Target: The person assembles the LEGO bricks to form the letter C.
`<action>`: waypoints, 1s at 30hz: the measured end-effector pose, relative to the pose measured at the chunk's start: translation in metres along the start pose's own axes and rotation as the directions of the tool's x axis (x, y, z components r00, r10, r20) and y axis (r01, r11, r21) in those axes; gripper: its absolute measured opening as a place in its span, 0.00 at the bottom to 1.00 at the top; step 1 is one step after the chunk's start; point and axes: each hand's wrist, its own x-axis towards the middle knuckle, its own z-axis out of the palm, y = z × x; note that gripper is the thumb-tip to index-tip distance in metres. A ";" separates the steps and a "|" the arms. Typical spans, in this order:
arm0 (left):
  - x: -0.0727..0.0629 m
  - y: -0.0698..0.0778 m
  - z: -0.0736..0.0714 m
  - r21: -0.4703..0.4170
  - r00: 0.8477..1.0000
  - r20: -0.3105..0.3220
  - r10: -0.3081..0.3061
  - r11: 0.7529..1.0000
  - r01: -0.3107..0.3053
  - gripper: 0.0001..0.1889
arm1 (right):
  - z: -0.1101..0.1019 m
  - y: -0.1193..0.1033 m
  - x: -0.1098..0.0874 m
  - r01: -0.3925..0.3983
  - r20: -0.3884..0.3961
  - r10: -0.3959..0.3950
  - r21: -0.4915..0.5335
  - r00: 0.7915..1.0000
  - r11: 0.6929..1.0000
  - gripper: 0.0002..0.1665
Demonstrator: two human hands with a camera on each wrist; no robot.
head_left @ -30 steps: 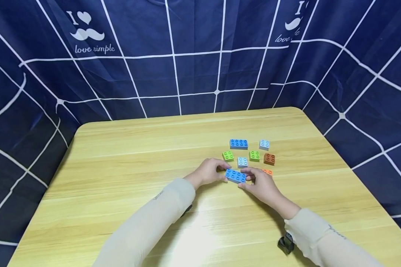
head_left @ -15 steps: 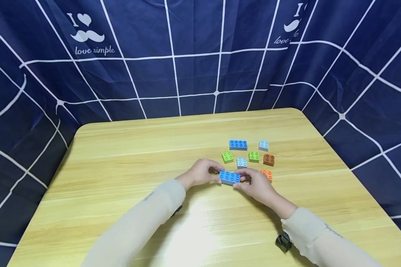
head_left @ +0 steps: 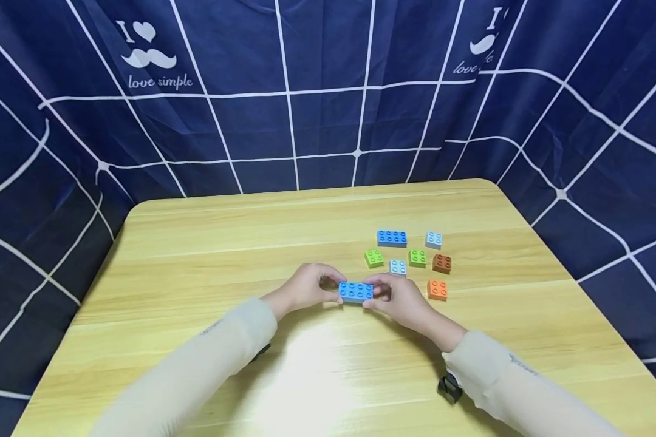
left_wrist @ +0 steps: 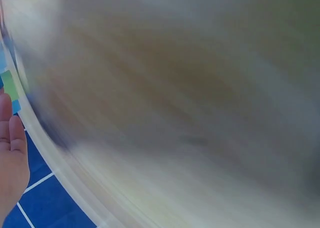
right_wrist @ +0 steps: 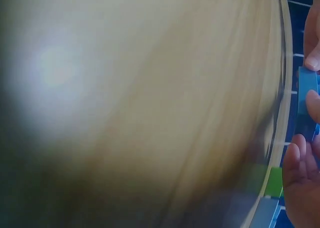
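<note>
A long blue toy building brick (head_left: 356,292) with two rows of studs sits between the two hands, studs up. My left hand (head_left: 308,287) pinches its left end between thumb and fingers. At the other end, my right hand (head_left: 403,301) grips it the same way. The right wrist view catches the blue brick (right_wrist: 306,95) at its right edge, with fingers at both ends. Only part of the left hand (left_wrist: 12,163) enters the left wrist view. Just behind the right hand lies a light blue brick (head_left: 398,266), its lower edge partly covered.
Beyond the hands on the wooden table (head_left: 208,255) lie another long blue brick (head_left: 392,238), two green bricks (head_left: 374,258), a second pale blue brick (head_left: 433,240) and a brown brick (head_left: 441,263). An orange brick (head_left: 437,289) is right of the right hand. Dark blue curtains (head_left: 317,121) enclose the table.
Both hands have carried the long blue brick leftward and turned it nearly parallel to the table's far edge. The orange brick, partly covered by the right hand before, now shows fully.
</note>
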 end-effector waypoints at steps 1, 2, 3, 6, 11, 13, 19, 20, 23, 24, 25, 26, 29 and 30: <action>-0.002 -0.001 -0.001 0.003 1.000 -0.003 -0.003 1.000 0.003 0.18 | 0.002 -0.001 0.002 0.012 0.006 -0.012 0.003 1.000 1.000 0.25; -0.005 -0.003 -0.003 0.012 1.000 -0.007 -0.006 1.000 0.006 0.18 | 0.004 -0.002 0.004 0.025 0.012 -0.025 0.008 1.000 1.000 0.25; -0.007 -0.004 -0.005 0.017 1.000 -0.011 -0.008 1.000 0.009 0.18 | 0.005 -0.003 0.006 0.033 0.021 -0.033 0.016 0.999 0.999 0.25; -0.014 -0.007 -0.009 0.031 1.000 -0.028 -0.014 0.999 0.015 0.18 | 0.010 -0.007 0.011 0.039 0.041 -0.040 0.024 0.998 0.999 0.25; -0.025 -0.013 -0.017 0.027 0.998 -0.065 -0.020 0.999 0.022 0.17 | 0.016 -0.016 0.020 0.048 0.079 -0.051 0.031 0.996 0.998 0.26; -0.030 -0.015 -0.020 0.027 0.997 -0.079 -0.022 0.999 0.025 0.17 | 0.019 -0.018 0.024 0.066 0.095 -0.070 0.040 0.993 0.997 0.27; -0.043 -0.024 -0.026 0.022 0.994 -0.111 -0.013 1.000 0.015 0.17 | 0.030 -0.024 0.033 0.109 0.135 -0.114 0.044 0.984 0.993 0.26; -0.044 -0.026 -0.026 0.020 0.993 -0.116 -0.013 1.000 0.015 0.17 | 0.032 -0.025 0.034 0.110 0.140 -0.115 0.040 0.983 0.993 0.26; -0.049 -0.031 -0.027 0.007 0.992 -0.125 -0.021 1.000 0.022 0.17 | 0.036 -0.027 0.037 0.105 0.153 -0.109 0.035 0.982 0.994 0.25; -0.050 -0.032 -0.027 0.001 0.992 -0.127 -0.025 1.000 0.025 0.17 | 0.038 -0.028 0.038 0.101 0.156 -0.105 0.032 0.982 0.994 0.25; -0.051 -0.033 -0.027 -0.003 0.991 -0.130 -0.031 1.000 0.031 0.17 | 0.039 -0.029 0.039 0.096 0.160 -0.100 0.030 0.982 0.995 0.25; -0.052 -0.034 -0.028 -0.008 0.991 -0.132 -0.035 0.999 0.034 0.17 | 0.040 -0.029 0.039 0.094 0.163 -0.097 0.028 0.982 0.995 0.25; -0.054 -0.037 -0.028 -0.018 0.990 -0.137 -0.042 0.999 0.040 0.17 | 0.043 -0.029 0.041 0.095 0.165 -0.098 0.026 0.981 0.995 0.25; -0.055 -0.038 -0.028 -0.020 0.990 -0.137 -0.043 0.999 0.040 0.17 | 0.045 -0.029 0.042 0.097 0.165 -0.100 0.028 0.981 0.995 0.25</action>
